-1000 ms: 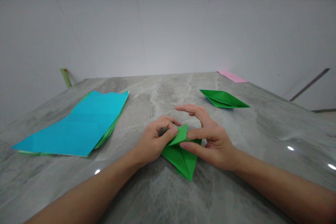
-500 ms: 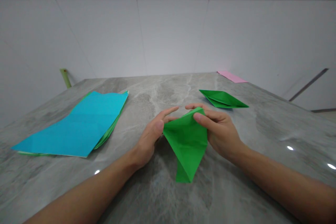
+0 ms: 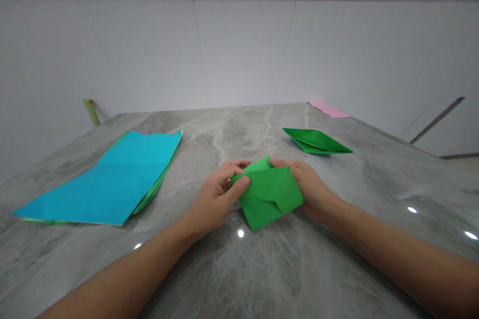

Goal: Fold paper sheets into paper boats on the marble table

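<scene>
A folded sheet of green paper (image 3: 271, 197) is held up between my two hands, above the near middle of the table. My left hand (image 3: 220, 192) pinches its left upper corner, thumb in front and fingers behind. At the other side my right hand (image 3: 307, 182) grips the paper's right edge; part of its fingers and the thumb are hidden behind the paper. The front face shows creases and a small raised fold low on the right. Beyond my right hand lies a second green paper (image 3: 317, 140), folded into a long pointed shape.
A stack of paper with a blue sheet (image 3: 108, 179) on top and green sheets beneath lies at the left of the grey marbled table (image 3: 220, 284). At the far right edge is a pink paper (image 3: 329, 109). A white wall (image 3: 239, 55) stands behind.
The green paper in my hands has been turned, and its long downward point has gone from view. My left thumb now presses on its front, and my right thumb has left the front face.
</scene>
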The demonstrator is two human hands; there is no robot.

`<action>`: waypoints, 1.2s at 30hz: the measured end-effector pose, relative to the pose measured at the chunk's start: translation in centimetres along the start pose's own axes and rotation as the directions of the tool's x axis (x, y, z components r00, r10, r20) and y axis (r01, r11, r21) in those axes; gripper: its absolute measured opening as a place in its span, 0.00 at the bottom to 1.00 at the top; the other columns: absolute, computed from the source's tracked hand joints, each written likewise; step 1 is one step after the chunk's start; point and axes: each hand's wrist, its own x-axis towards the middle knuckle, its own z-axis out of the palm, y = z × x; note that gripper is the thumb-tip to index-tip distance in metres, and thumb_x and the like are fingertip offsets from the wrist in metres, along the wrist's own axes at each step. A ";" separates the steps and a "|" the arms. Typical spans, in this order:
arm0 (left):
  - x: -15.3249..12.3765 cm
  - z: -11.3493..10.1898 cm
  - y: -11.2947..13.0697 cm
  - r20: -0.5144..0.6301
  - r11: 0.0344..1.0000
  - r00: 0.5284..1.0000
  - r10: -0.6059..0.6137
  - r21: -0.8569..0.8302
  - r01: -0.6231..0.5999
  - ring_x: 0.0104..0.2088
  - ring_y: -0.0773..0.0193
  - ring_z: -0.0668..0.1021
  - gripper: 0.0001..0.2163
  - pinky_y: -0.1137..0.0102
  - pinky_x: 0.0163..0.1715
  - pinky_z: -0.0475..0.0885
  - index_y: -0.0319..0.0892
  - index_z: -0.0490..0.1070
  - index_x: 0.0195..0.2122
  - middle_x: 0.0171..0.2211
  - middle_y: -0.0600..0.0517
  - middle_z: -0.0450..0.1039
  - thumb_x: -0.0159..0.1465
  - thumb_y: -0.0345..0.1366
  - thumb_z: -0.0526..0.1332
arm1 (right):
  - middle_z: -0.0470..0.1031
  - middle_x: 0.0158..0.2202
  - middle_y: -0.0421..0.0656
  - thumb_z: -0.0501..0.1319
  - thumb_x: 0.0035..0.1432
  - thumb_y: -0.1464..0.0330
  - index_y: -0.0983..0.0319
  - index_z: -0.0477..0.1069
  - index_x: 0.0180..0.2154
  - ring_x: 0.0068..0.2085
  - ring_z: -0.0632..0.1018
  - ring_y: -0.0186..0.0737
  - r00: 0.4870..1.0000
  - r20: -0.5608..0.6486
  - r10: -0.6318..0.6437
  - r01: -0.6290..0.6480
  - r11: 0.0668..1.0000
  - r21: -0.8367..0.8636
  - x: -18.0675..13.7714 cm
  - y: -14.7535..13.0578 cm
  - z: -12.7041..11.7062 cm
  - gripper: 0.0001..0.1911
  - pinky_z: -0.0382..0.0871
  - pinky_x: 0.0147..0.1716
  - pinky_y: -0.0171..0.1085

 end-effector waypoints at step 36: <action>-0.6 0.4 0.3 0.080 0.821 0.935 0.345 0.458 -0.342 0.44 0.65 0.76 0.05 0.68 0.44 0.69 0.43 0.64 0.35 0.45 0.49 0.74 0.66 0.26 0.55 | 0.73 0.26 0.40 0.64 0.56 0.57 0.64 0.76 0.30 0.27 0.70 0.32 0.909 0.325 -0.263 0.355 0.896 -0.268 -0.8 0.3 0.0 0.15 0.65 0.26 0.32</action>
